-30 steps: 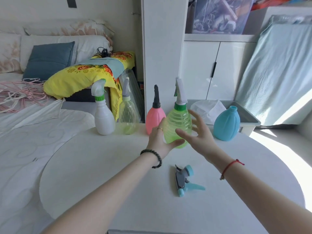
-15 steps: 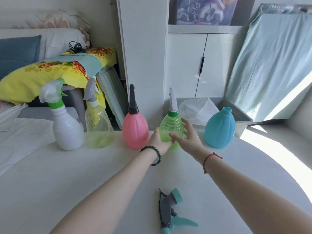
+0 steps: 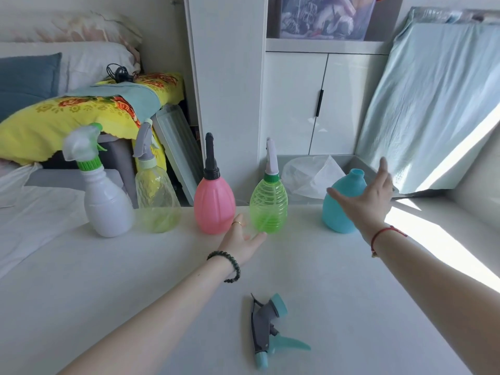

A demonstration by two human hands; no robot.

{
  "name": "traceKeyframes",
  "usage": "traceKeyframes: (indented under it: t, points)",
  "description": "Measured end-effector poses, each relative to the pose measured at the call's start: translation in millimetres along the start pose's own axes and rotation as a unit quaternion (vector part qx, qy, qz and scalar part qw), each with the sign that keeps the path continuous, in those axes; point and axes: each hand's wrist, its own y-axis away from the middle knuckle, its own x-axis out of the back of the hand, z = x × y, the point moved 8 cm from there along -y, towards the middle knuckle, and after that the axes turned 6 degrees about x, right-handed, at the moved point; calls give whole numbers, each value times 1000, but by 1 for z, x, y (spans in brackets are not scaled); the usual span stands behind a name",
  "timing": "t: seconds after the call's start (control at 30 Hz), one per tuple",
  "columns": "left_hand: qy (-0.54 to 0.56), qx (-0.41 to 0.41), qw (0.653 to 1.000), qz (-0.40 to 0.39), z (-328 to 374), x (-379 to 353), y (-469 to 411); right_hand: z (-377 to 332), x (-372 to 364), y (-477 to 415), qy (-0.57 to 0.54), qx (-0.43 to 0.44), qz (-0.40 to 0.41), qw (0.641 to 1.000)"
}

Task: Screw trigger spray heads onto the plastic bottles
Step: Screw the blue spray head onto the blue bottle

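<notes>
Bright daylight, wide-angle view.
Sun from the right glares on the white table (image 3: 446, 239); soft focus overall, edges bowed.

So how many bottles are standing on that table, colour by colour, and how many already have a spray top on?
White bottle: 1, topped
Clear yellowish bottle: 1, topped
Pink bottle: 1, topped
Green bottle: 1, topped
Blue bottle: 1, open neck
Total: 5 bottles, 4 topped
</notes>
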Motion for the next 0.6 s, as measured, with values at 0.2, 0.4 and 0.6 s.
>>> traceKeyframes:
  t: [0.2, 0.4, 0.6]
  points:
    - [35, -23, 999, -19, 4, 5, 21, 30, -21, 8, -82, -83, -92, 989]
    - [65, -83, 993, -57, 11, 7, 53, -52, 8, 52, -146, 106, -52, 982]
    - [112, -190, 975, -14, 33, 29, 97, -149, -12, 148, -212, 229, -275, 909]
